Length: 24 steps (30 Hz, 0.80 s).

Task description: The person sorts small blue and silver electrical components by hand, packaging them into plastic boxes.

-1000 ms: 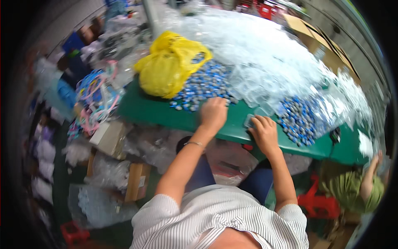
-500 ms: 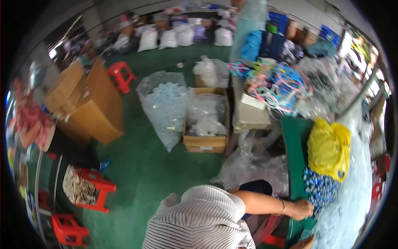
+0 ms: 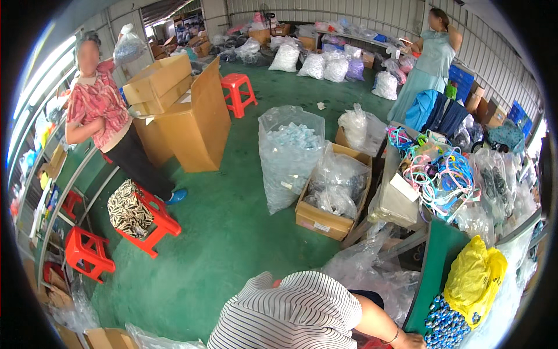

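1. View is swinging from bench (image 3: 437, 262) toward floor (image 3: 221, 232); right hand is now falling outside frame, leaving handling mostly unseen.
2. Left hand (image 3: 410, 342) is lying beside small blue pieces (image 3: 446, 326) on the bench; frame edge is cropping fingers, state cannot be told.
3. Yellow bag (image 3: 474, 279) is overlapping the pieces, apparently obstructing access; carton (image 3: 319, 220) is standing beyond.

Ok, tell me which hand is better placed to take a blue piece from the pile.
Left, most likely: the left hand is close beside the pile of blue pieces, while the right hand is out of view.
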Available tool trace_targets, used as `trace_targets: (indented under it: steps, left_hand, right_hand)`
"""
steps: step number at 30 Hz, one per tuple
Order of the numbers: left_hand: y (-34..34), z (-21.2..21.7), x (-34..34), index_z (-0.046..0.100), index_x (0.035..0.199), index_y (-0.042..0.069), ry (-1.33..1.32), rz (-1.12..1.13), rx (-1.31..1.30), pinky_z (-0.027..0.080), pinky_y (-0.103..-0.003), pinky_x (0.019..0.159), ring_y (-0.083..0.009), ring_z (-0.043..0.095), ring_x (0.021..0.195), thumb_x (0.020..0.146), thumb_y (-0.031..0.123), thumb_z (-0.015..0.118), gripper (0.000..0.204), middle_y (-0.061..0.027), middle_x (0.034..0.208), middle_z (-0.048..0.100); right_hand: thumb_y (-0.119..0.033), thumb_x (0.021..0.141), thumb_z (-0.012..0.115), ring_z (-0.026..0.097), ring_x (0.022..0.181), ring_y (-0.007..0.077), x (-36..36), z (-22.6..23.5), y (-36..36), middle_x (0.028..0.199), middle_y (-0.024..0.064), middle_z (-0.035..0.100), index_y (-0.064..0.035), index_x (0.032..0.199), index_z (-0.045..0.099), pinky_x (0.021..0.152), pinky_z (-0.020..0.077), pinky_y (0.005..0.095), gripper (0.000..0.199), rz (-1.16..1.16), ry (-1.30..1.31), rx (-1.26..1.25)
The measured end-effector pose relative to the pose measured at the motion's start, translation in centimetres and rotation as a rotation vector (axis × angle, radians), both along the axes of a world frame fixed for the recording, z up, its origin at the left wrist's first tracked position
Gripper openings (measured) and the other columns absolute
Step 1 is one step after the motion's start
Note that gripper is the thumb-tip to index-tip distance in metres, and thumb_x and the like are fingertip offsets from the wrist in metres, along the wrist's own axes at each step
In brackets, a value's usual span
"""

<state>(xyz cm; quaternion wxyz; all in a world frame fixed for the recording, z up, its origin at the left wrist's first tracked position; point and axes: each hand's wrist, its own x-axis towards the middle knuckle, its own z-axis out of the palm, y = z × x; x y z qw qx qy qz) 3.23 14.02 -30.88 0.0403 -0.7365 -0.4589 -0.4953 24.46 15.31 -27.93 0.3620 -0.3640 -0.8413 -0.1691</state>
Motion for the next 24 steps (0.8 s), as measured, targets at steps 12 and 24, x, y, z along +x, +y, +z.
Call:
trace_targets:
  steps: [12, 24]
  left_hand:
    - [-0.5, 0.1, 0.1, 0.063, 0.087, 0.011, -0.045, -0.045, 0.004, 0.048, -0.045, 0.063, -0.0316, 0.06, 0.075, 0.084, 0.026, 0.059, 0.015, -0.0112, 0.081, 0.061]
    - [-0.4, 0.6, 0.1, 0.065, 0.082, 0.011, -0.039, -0.043, -0.009, 0.048, -0.045, 0.065, -0.032, 0.06, 0.076, 0.081, 0.024, 0.062, 0.014, -0.0123, 0.08, 0.061]
  right_hand:
    - [-0.014, 0.09, 0.055, 0.057, 0.068, 0.0339, -0.2, 1.4, -1.7, 0.078, 0.0154, 0.061, -0.0009, 0.086, 0.063, 0.065, 0.0479, 0.0432, 0.016, 0.07, 0.096, -0.059]
    - [-0.027, 0.091, 0.055, 0.056, 0.074, 0.0345, 1.0, -0.1, -0.8, 0.084, 0.0196, 0.062, 0.0029, 0.081, 0.067, 0.07, 0.0462, 0.0444, 0.034, 0.032, 0.049, -0.194]
